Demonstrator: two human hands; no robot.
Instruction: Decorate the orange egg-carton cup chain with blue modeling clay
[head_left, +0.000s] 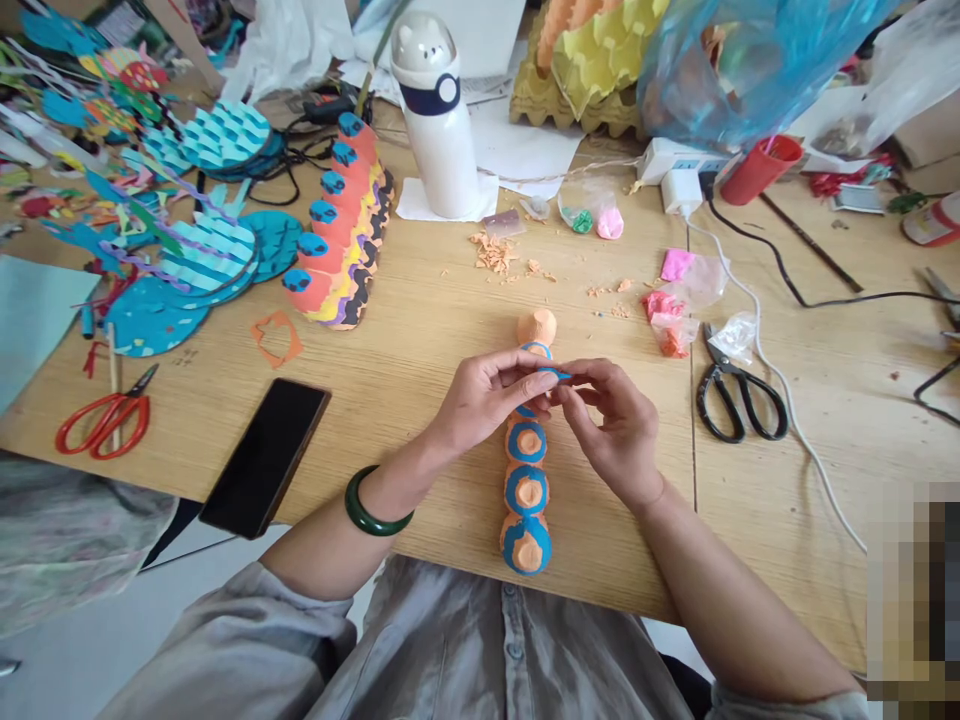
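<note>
An orange egg-carton strip (527, 490) lies lengthwise on the wooden table (420, 330), its bumps ringed with blue clay. Both hands meet over its middle. My left hand (491, 398), with a green bangle at the wrist, pinches a small piece of blue clay (559, 374) between thumb and fingers. My right hand (611, 425) pinches the same piece from the other side, fingers curled. The far bump (537, 327) is plain orange.
A black phone (265, 455) lies at left, red scissors (105, 420) farther left, black scissors (739, 395) at right. A finished orange strip (341, 225) and blue paper crafts (202, 250) sit behind. A white bottle (439, 120), clay bags (667, 310) and cables (787, 270) are beyond.
</note>
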